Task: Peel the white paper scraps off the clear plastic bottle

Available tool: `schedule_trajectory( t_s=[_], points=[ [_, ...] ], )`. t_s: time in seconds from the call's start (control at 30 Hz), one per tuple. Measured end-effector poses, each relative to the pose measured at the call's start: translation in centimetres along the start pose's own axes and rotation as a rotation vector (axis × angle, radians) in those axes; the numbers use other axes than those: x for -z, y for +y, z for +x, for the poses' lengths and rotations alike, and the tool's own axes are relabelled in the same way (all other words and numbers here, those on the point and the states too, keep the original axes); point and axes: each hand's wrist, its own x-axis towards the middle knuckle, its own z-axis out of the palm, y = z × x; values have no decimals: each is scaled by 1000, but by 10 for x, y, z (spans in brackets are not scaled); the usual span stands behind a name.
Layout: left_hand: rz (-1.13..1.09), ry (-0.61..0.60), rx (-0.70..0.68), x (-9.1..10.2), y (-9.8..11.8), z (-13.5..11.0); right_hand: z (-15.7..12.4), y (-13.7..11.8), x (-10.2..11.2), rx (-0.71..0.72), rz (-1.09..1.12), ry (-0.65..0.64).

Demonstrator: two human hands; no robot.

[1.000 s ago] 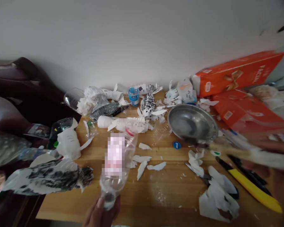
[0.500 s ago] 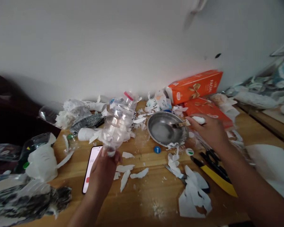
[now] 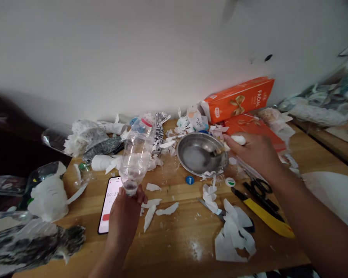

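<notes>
My left hand (image 3: pixel 129 208) is closed around the near, narrow end of a clear plastic bottle (image 3: pixel 136 154), which tilts up and away over the table. A red band shows near the bottle's far end. My right hand (image 3: pixel 252 152) grips a brush (image 3: pixel 219 151) by its white handle. The brush's dark bristles dip into a round metal bowl (image 3: pixel 188 168) holding a pale, cloudy layer. Beside the bowl, torn white paper strips (image 3: pixel 210 197) lie at its near rim.
A phone (image 3: pixel 104 208) showing a timer lies left of my left forearm. Scissors (image 3: pixel 261 185) and a yellow-and-black cutter (image 3: pixel 266 216) are near my right forearm. Orange tissue packs (image 3: pixel 239 100) lean on the wall. Paper scraps (image 3: pixel 167 209) and a blue cap (image 3: pixel 189 180) litter the wooden table.
The bottle has shifted left and stands a little more upright in my left hand. The brush remains in the bowl, its bristles slightly further right. The whole view has shifted slightly.
</notes>
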Motion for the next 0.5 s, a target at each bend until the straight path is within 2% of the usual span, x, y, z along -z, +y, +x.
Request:
schedule_trajectory(
  t_s=[0.07, 0.23, 0.33, 0.5],
  points=[
    [19, 26, -1, 1, -3, -2, 1, 0, -3, 7, -1, 28],
    [-7, 90, 24, 0, -10, -4, 6, 2, -14, 17, -67, -33],
    [-49, 74, 20, -2, -12, -4, 9, 1, -17, 25, -74, -31],
    [-75, 42, 50, -1, -12, -2, 14, -3, -19, 53, -69, -123]
  ],
)
